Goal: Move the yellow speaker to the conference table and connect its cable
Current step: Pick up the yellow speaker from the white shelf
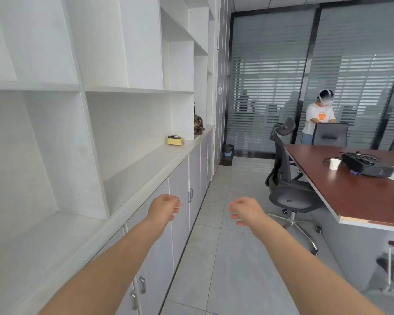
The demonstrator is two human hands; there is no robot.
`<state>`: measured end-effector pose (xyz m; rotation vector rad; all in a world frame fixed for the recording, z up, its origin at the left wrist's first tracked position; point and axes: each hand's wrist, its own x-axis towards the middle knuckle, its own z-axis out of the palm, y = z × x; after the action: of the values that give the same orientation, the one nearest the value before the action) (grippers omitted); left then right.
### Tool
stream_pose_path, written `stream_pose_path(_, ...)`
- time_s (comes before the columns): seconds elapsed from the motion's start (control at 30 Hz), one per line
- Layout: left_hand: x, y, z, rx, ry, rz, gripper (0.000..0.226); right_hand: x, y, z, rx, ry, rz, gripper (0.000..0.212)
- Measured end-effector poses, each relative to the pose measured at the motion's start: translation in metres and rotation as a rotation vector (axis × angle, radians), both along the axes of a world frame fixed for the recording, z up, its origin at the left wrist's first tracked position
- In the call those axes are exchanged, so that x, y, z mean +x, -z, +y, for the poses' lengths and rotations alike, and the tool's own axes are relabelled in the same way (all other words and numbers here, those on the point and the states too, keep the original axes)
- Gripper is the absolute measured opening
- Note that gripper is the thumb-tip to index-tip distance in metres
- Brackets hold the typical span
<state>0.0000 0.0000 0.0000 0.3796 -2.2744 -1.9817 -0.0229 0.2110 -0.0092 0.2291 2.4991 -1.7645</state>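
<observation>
The small yellow speaker (pixel 175 140) sits on the white cabinet counter (pixel 146 169), far ahead on the left, beside a dark figurine. The red-brown conference table (pixel 350 189) stands on the right and carries black cables (pixel 362 157) on a black box. Both arms stretch forward over the aisle. My left hand (pixel 165 206) hangs with loosely curled fingers and holds nothing, well short of the speaker. My right hand (pixel 245 210) does the same, left of the table.
A black office chair (pixel 287 189) stands at the table's near-left side, partly in the aisle. On the table are a white paper cup (pixel 334 164) and a black projector (pixel 369 165). A person (pixel 317 117) stands by the far glass wall. A bin (pixel 228 150) sits at the aisle's end.
</observation>
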Motion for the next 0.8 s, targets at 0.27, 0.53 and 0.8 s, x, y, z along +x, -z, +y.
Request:
stream_pose_path(0.27, -0.032, 0.0, 0.002, 0.082, -0.037, -0.061, 0.01, -0.027, -0.003, 0.006, 0.022, -0.022, -0.085, 0.012)
stream_pose_path(0.53, -0.1, -0.014, 0.03, 0.085, -0.002, -0.06, 0.011, -0.099, -0.016, 0.012, 0.036, -0.091, -0.081, 0.018)
stream_pose_path(0.8, -0.184, -0.018, 0.05, 0.094, -0.038, -0.052, 0.011, -0.193, -0.03, 0.029, 0.019, -0.13, -0.085, 0.018)
